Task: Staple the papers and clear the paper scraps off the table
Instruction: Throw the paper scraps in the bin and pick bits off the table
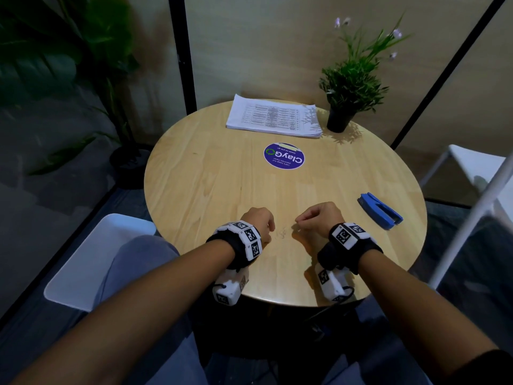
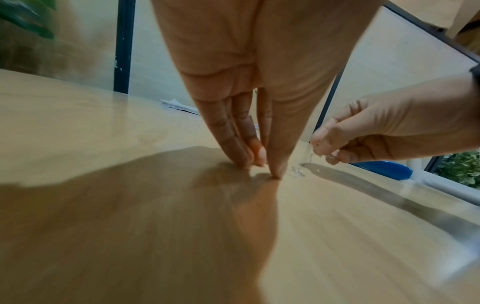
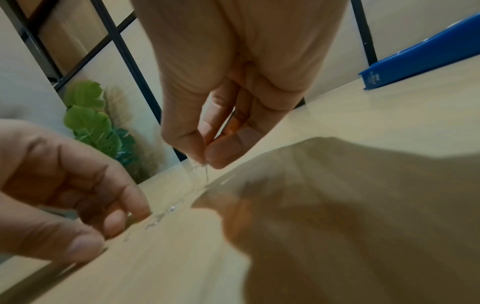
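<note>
Dim overall, with light falling from above onto the table. Broad soft shadows cast toward the camera beneath both wrists. Pale glare streaking the wood right of the left hand. Smeared with motion blur low in both wrist views; bent at the edges.
</note>
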Demonstrator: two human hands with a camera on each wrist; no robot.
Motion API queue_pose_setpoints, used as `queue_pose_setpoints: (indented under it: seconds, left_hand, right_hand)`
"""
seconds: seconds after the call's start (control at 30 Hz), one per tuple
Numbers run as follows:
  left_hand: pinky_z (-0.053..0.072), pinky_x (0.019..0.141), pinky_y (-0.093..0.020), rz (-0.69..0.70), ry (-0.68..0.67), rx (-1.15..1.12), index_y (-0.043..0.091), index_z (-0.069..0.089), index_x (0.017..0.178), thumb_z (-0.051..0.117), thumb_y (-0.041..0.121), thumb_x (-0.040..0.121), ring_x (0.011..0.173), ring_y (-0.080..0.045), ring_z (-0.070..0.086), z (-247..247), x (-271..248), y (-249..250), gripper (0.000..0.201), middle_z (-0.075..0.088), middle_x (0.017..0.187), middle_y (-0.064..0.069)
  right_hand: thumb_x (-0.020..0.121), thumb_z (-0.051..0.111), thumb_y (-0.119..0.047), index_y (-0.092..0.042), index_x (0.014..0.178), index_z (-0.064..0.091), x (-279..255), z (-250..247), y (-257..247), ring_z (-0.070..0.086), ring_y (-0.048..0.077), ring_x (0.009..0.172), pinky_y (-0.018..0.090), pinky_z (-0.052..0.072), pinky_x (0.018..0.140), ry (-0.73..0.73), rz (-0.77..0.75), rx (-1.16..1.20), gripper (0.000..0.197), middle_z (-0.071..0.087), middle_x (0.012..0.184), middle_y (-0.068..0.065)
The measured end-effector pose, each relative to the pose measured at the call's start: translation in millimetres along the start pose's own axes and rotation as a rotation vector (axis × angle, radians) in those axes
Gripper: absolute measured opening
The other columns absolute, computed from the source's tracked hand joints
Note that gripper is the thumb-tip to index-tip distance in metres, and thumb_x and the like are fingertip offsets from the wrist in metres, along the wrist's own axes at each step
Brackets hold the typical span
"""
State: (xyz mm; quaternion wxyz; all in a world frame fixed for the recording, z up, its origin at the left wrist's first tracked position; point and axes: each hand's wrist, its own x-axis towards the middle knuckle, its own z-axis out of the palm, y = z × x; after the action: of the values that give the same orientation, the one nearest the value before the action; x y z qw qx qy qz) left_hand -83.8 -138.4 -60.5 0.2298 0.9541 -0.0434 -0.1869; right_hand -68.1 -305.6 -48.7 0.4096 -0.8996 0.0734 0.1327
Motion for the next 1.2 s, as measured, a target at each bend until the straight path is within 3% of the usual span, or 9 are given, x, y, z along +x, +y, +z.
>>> queue_pose_setpoints:
  seconds: [0.27, 0.4, 0.5, 0.63, 0.77, 0.9, 1.2]
  left_hand:
    - [0.048, 0.082, -0.028, 0.017, 0.012, -0.061, 0.011, 0.071, 0.104, 0.073, 0.016, 0.08, 0.099, -0.025, 0.064, 4.3, 12.2, 19.9, 0.025, 0.069, 0.108, -0.01]
    - [0.049, 0.084, -0.029, 0.022, 0.024, -0.062, 0.012, 0.07, 0.104, 0.07, 0.012, 0.082, 0.099, -0.026, 0.064, 3.4, 14.7, 20.4, 0.022, 0.069, 0.108, -0.009]
    - [0.049, 0.081, -0.028, 0.015, 0.033, -0.07, 0.012, 0.069, 0.107, 0.073, 0.017, 0.079, 0.097, -0.024, 0.064, 3.9, 13.5, 15.5, 0.029, 0.07, 0.106, -0.007]
    - [0.05, 0.08, -0.03, -0.002, 0.012, -0.076, 0.009, 0.067, 0.11, 0.078, 0.029, 0.074, 0.097, -0.024, 0.064, 5.6, 12.5, 17.7, 0.042, 0.068, 0.105, -0.007]
    - [0.049, 0.077, -0.029, 0.005, 0.009, -0.1, 0.009, 0.071, 0.101, 0.079, 0.025, 0.074, 0.09, -0.024, 0.064, 7.5, 17.3, 23.5, 0.033, 0.07, 0.102, -0.009]
    - [0.046, 0.073, -0.024, 0.008, 0.009, -0.106, 0.008, 0.074, 0.094, 0.078, 0.018, 0.075, 0.082, -0.02, 0.062, 5.0, 19.9, 22.5, 0.022, 0.072, 0.097, -0.009]
    - [0.048, 0.077, -0.028, 0.058, -0.002, -0.024, 0.007, 0.075, 0.09, 0.074, 0.017, 0.079, 0.093, -0.026, 0.066, 5.3, 22.0, 22.5, 0.015, 0.073, 0.096, -0.01]
  right_hand:
    - [0.071, 0.077, -0.009, -0.011, 0.074, 0.074, 4.5, 3.1, 9.3, 0.06, 0.01, 0.071, 0.016, 0.041, 0.054, -0.027, 0.024, -0.006, 0.005, 0.067, 0.07, -0.001]
    - [0.072, 0.077, -0.01, -0.011, 0.074, 0.074, 7.8, 3.2, 11.6, 0.061, 0.01, 0.071, 0.016, 0.041, 0.055, -0.04, 0.021, 0.006, 0.004, 0.068, 0.07, -0.001]
    - [0.072, 0.077, -0.01, -0.012, 0.073, 0.074, 9.6, 0.2, 13.2, 0.062, 0.009, 0.071, 0.015, 0.043, 0.055, -0.034, 0.018, 0.024, 0.004, 0.069, 0.071, 0.0]
    - [0.072, 0.077, -0.013, -0.016, 0.071, 0.074, 12.4, -2.5, 15.1, 0.062, 0.012, 0.08, 0.02, 0.047, 0.063, -0.029, 0.022, 0.016, 0.004, 0.07, 0.075, 0.0]
    - [0.073, 0.077, -0.013, -0.017, 0.071, 0.074, 13.0, -4.2, 16.7, 0.061, 0.012, 0.081, 0.02, 0.045, 0.064, -0.026, 0.01, 0.015, 0.005, 0.068, 0.073, -0.002]
    - [0.072, 0.077, -0.012, -0.019, 0.068, 0.073, 14.0, -6.3, 20.1, 0.063, 0.016, 0.086, 0.029, 0.051, 0.079, -0.009, -0.003, 0.034, 0.009, 0.069, 0.075, -0.002]
    - [0.071, 0.077, -0.012, -0.02, 0.067, 0.072, 10.6, -7.3, 22.2, 0.064, 0.02, 0.092, 0.036, 0.053, 0.087, -0.009, 0.003, 0.055, 0.01, 0.071, 0.082, 0.002]
